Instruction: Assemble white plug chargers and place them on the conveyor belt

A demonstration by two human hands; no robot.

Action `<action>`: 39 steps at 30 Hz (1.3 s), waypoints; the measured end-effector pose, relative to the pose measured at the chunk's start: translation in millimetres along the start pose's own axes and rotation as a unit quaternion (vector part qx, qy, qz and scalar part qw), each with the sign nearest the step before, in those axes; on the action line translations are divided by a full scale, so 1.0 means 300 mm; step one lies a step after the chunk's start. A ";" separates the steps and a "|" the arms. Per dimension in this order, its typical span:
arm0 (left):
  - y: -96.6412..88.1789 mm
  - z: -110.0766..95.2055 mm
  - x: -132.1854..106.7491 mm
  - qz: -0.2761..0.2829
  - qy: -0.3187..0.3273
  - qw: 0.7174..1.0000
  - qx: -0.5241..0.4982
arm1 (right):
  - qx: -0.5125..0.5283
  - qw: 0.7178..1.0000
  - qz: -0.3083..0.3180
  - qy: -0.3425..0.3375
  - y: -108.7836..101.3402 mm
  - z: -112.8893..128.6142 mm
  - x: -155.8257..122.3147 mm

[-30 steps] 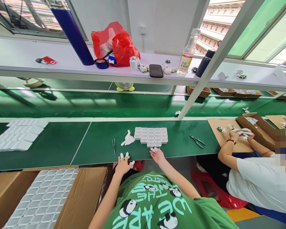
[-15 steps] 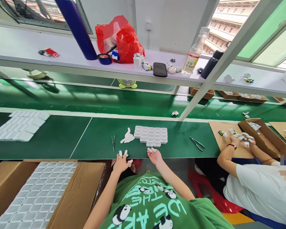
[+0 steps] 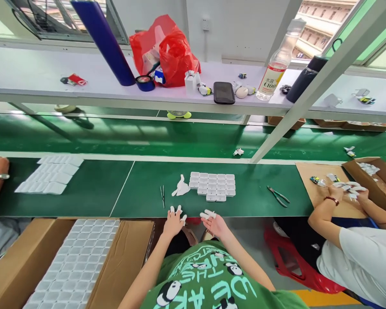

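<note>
white boxes [image 3: 212, 185] sitting on surface [image 3: 148, 189], left hand [image 3: 173, 222] and right hand [image 3: 216, 224] lying near, fingers [image 3: 172, 210] spreading loose, bottle [image 3: 272, 79] label reading "水溶 c100", shirt [image 3: 212, 274] showing "the"

White boxes [image 3: 211, 186] are sitting in tight rows (the nearest just two); tweezers [image 3: 163, 199] are lying left of them.

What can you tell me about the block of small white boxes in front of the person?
The block of small white boxes looks like rigid plastic, with rounded corners and recessed-looking tops. They sit flat on the green table, packed in rows; the outline steps in toward the front, where just two form the nearest row. A white limp-looking piece lies close on the left; contact is unclear. The right hand is nearby, apart from it.
</note>
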State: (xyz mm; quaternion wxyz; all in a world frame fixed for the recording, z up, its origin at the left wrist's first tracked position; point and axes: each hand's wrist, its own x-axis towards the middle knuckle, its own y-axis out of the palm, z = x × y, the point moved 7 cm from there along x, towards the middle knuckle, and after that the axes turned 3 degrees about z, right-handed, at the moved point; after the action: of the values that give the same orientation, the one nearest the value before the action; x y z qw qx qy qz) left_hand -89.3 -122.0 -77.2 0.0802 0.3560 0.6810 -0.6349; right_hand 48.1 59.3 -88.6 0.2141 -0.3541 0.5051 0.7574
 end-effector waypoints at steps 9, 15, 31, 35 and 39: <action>-0.223 -0.111 0.098 -0.039 0.100 0.994 -0.023 | -0.162 0.975 -0.027 -0.150 0.004 0.086 -0.115; -0.286 -0.211 0.211 -0.007 0.159 0.987 -0.019 | -0.243 0.925 -0.113 -0.271 0.126 0.343 -0.150; -0.270 -0.265 0.253 -0.142 0.020 0.986 -0.082 | -0.505 0.748 -0.236 -0.361 -0.078 0.794 -0.143; -0.326 -0.289 0.266 -0.213 0.025 0.975 -0.050 | -0.558 0.739 -0.266 -0.270 -0.160 0.841 -0.121; -0.349 -0.338 0.291 -0.195 0.069 0.978 -0.015 | -0.689 0.653 -0.207 -0.237 -0.096 0.853 -0.077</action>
State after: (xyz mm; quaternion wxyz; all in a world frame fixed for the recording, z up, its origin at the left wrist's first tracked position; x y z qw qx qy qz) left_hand -180.0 11.0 -23.2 -0.0870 0.2575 0.7506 -0.6022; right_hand 1.1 306.0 -27.8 0.1721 -0.3036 -0.3157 0.8823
